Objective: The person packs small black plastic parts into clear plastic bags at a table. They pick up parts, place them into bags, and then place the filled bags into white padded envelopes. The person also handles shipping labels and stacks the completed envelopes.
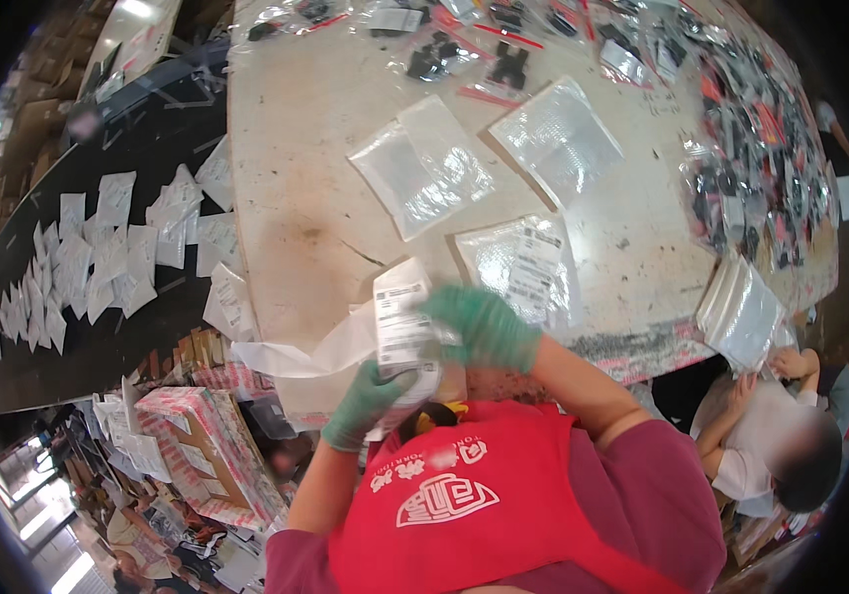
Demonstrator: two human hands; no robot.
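Observation:
My left hand (363, 404), in a green glove, is closed around a roll of white labels (402, 322) with black print and bar codes. From the roll a pale backing strip (300, 358) trails off to the left. My right hand (489, 329), gloved in green too, is at the right edge of the printed labels. Motion smears its fingers, so their grip cannot be made out. Just beyond it lies a silvery bubble mailer (535, 259) bearing a printed label. Two more silvery mailers, one left (420, 166) and one right (557, 141), lie flat farther back on the table.
The worn pale table (291, 168) holds small clear bags of dark parts (505, 67) at the back and a heap of them (766, 158) at right. A black conveyor (23, 361) at left carries several white packages (112, 259). A person (761, 436) at right handles stacked mailers (739, 312).

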